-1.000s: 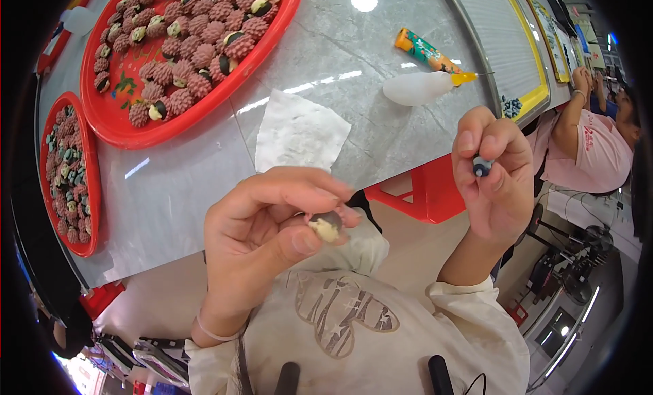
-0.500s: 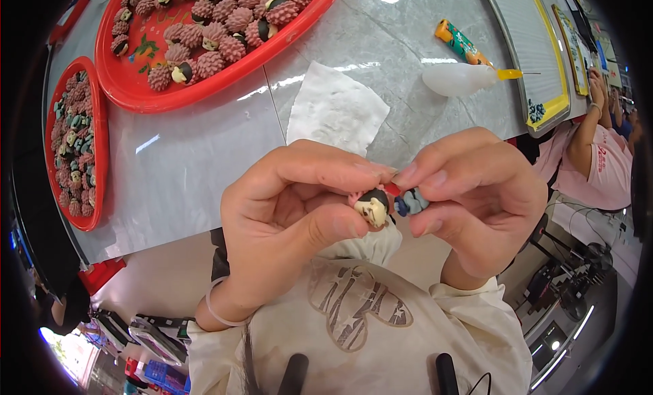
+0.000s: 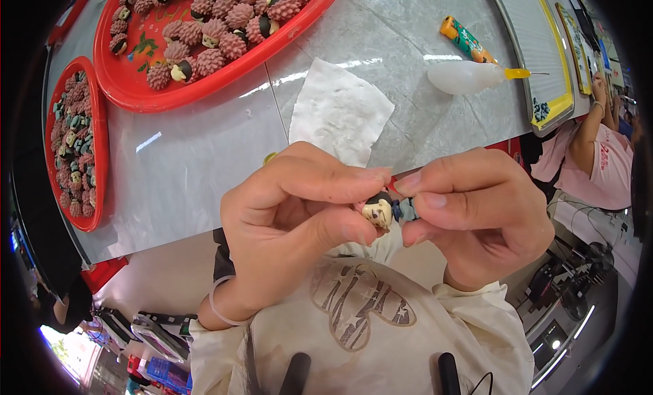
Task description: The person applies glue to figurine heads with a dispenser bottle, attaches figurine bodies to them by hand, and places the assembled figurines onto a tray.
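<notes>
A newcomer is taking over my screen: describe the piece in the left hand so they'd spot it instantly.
Start at the large grey table and come down to the left hand by its near edge. A small head-shaped piece is pinched there. Its pale face and dark top set it apart from the blue-grey piece in the right hand.

On the grey marbled tabletop (image 3: 194,167), a white tissue (image 3: 340,113) is spread at 12 o'clock; toward 1:30, an orange-and-green tube (image 3: 468,41) is laid just beside a needle-tipped squeeze bottle (image 3: 464,77). At 3, a pink shirt (image 3: 612,167) is worn by a co-worker.
</notes>
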`<state>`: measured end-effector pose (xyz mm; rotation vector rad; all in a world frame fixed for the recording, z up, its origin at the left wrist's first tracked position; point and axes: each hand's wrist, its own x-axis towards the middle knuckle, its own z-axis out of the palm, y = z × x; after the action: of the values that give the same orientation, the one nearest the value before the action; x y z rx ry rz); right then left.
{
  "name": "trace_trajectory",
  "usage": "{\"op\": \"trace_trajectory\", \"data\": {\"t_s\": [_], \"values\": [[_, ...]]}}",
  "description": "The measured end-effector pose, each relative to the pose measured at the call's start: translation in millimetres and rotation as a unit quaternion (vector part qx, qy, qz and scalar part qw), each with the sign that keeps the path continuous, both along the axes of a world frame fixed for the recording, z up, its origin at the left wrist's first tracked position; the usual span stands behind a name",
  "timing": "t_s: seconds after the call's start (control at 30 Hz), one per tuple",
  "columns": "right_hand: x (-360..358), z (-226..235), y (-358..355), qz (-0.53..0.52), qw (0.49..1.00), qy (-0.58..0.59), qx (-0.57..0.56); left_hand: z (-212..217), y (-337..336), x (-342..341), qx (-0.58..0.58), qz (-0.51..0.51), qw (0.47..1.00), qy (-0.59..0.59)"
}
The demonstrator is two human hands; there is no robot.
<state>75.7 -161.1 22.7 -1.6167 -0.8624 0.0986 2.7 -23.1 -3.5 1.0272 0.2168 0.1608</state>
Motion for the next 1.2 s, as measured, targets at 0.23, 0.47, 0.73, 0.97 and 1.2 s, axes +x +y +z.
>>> {"op": "trace_trajectory", "data": {"t_s": [0.23, 0.47, 0.73, 0.97, 1.2], "values": [[1.0, 2.5, 5.1, 0.007, 0.998, -0.051, -0.042, 3.2, 5.8, -1.2, 0.137, 0.026, 0.99, -0.02], [0.9, -10.2, 22.1, -0.047, 0.973, -0.225, -0.035, 5.9, 18.2, 3.9, -0.023, -0.05, 0.998, 0.008], [5.9, -13.4, -9.2, -0.068, 0.966, -0.222, -0.114, 40.0, 133.4, -19.3, 0.573, 0.232, 0.783, 0.063], [8.2, -14.9, -0.8, -0.09, 0.981, -0.144, -0.095, 49.9, 192.6, -36.6, 0.806, 0.197, 0.508, 0.233], [11.8, -17.0, -6.9, -0.093, 0.981, -0.153, -0.078, 70.7, 181.1, -25.2, 0.793, 0.111, 0.538, 0.265]]}}
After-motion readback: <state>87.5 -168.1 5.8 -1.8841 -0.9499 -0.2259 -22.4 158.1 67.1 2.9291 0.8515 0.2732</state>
